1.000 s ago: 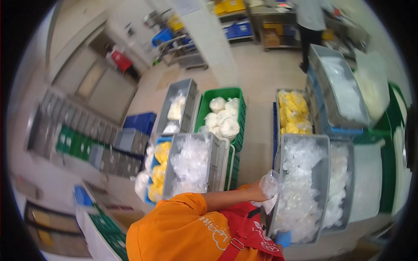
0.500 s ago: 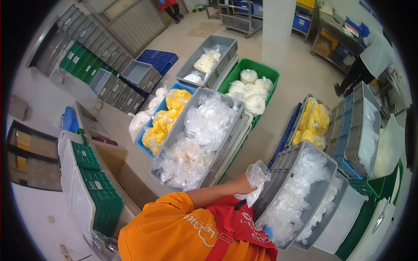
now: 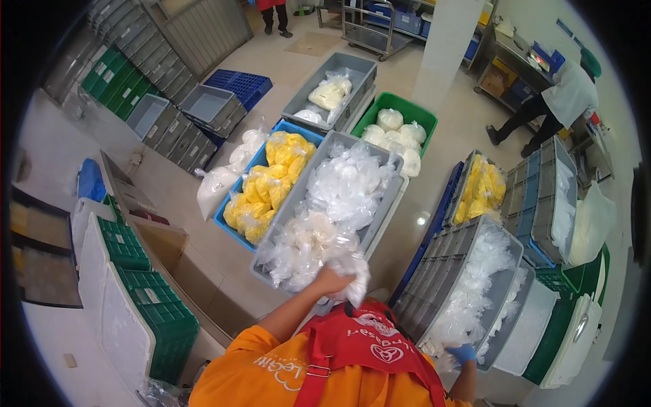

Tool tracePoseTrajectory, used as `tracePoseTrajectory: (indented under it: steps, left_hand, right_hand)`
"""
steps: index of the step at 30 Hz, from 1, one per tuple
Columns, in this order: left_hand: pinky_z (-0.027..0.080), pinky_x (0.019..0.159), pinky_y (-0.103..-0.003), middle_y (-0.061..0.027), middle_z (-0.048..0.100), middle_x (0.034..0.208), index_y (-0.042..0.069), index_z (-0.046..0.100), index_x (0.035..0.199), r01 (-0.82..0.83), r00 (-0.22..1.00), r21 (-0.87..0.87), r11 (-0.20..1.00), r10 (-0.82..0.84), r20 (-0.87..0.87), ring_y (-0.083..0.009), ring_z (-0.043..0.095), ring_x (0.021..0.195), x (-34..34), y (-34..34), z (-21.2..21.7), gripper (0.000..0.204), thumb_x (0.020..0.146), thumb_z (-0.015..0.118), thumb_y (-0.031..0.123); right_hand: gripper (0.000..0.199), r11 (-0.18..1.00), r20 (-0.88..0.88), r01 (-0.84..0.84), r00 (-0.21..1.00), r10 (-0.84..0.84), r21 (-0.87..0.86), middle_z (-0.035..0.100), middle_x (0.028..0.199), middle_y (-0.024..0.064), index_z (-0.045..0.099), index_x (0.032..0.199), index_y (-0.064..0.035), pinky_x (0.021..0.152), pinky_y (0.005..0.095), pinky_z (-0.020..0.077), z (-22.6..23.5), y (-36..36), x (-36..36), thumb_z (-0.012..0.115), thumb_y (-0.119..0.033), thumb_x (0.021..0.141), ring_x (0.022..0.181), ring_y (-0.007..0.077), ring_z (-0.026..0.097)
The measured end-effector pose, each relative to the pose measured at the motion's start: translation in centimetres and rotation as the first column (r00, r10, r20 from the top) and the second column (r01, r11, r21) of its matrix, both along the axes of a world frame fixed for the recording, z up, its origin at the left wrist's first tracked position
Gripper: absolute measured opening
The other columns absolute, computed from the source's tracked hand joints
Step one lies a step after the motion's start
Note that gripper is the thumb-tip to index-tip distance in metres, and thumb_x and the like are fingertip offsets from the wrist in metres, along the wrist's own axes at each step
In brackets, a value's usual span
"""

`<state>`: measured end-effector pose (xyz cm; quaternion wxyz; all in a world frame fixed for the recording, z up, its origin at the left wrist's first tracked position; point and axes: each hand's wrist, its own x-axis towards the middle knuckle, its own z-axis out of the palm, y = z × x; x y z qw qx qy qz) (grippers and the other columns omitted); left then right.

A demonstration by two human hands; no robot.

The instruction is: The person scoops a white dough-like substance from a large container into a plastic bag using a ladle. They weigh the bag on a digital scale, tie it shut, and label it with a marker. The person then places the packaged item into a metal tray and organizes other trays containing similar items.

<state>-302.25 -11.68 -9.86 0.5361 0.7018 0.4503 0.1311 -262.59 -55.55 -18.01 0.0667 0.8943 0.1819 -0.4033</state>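
Bare, my left hand [image 3: 332, 281] is closed round a clear plastic bag of white contents [image 3: 355, 277], held over the near end of the middle grey crate [image 3: 388, 197]. That crate is heaped with similar clear bags [image 3: 346, 183]. In a blue glove, my right hand [image 3: 462, 353] is at the near end of the right grey crate [image 3: 510, 271], also filled with clear bags [image 3: 475, 285]. Its fingers appear closed on a clear bag [image 3: 439, 351], partly hidden by my apron.
A blue crate of yellow bags [image 3: 227, 216] adjoins the middle crate; a green crate of round white bags [image 3: 427, 117] stands behind. Stacked crates [image 3: 542, 197] rise at right. Green baskets [image 3: 152, 298] stand at left. One co-worker [image 3: 573, 91] bends at a bench; another person's legs [image 3: 274, 17] show far back.
My left hand has moved left with its bag, from beside the right crate to over the middle one. My gloved right hand, mostly hidden before, now shows at the right crate.
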Motion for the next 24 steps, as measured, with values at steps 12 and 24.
tracePoseTrajectory:
  steps: [12,24]
  left_hand:
    - [0.052,0.087,-0.036,-0.0106,0.062,0.111,0.003,0.053,0.127,-0.522,0.509,-0.549,0.653,0.755,0.414,-0.0226,0.063,0.098,-17.5,-0.5,1.5,0.048,0.08,0.061,0.007]
    - [0.051,0.083,-0.03,-0.0057,0.062,0.108,0.006,0.053,0.122,-0.756,0.105,-0.518,0.399,0.856,0.507,-0.0156,0.061,0.095,-18.9,-11.1,4.5,0.035,0.088,0.061,0.01]
  right_hand:
    - [0.033,0.495,-0.52,0.283,0.727,0.448,0.822,0.061,0.095,0.0015,0.061,0.111,-0.0004,0.075,0.0265,0.0485,12.6,40.3,-11.9,0.068,-0.015,0.082,0.084,0.0106,0.057]
    - [0.044,0.901,-0.997,0.433,-0.044,0.065,0.04,0.049,0.064,-0.0008,0.059,0.095,-0.011,0.051,0.0279,0.043,10.5,53.8,-29.1,0.047,-0.053,0.098,0.052,0.0161,0.046]
